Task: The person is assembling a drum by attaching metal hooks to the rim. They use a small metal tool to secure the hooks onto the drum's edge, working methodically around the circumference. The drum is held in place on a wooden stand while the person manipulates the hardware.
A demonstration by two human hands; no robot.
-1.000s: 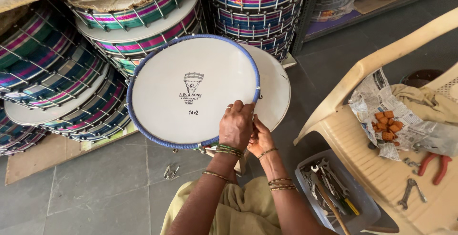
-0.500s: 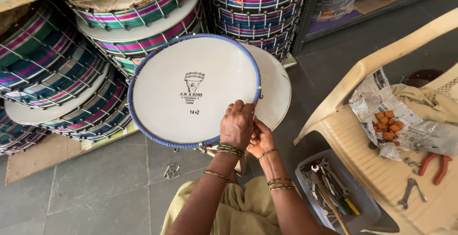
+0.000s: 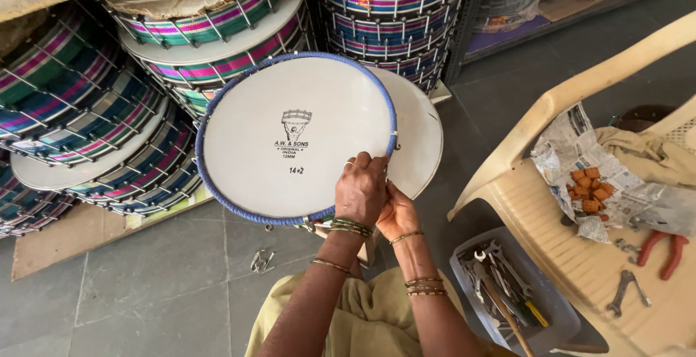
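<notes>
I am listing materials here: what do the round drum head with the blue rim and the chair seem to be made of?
The drum head looks like smooth white plastic film, matte and even; its blue rim appears wrapped in cord or tape, though this is uncertain. The chair looks like moulded cream plastic, with a slightly glossy surface and ribbed seat.

Grey tiled floor (image 3: 145,284); cream plastic chair (image 3: 573,255), metal shelving (image 3: 464,31), stacked striped drums (image 3: 87,125)

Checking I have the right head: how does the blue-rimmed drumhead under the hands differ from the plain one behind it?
The blue-rimmed drumhead has a wrapped blue edge and a printed mark; the plain drumhead shows neither. The blue-rimmed one lies in front, both hands, left hand and right hand, at its edge; the plain one is mostly hidden. Both are round and white.
</notes>
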